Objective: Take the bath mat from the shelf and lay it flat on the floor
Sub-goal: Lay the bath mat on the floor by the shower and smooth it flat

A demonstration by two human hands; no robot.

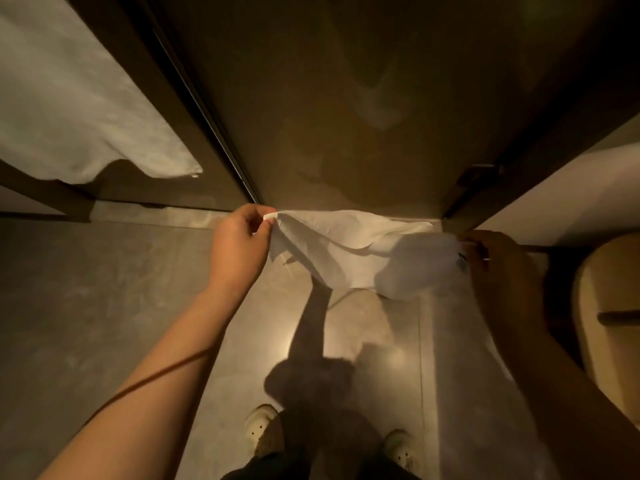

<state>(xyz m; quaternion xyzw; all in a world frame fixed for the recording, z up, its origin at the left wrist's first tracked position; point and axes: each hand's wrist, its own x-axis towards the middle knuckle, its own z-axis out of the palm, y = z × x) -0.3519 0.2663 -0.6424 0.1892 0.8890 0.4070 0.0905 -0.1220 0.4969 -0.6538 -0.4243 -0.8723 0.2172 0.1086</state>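
The white bath mat hangs stretched between my two hands, sagging in the middle, just above the grey tiled floor in front of a glass door. My left hand pinches its left corner. At the mat's right corner, in shadow, my right hand pinches the cloth. The mat's lower edge droops toward the floor, and I cannot tell whether it touches.
A glass shower door with a dark frame stands straight ahead. A white towel hangs at the upper left. A toilet sits at the right. My feet in white shoes stand on the floor below.
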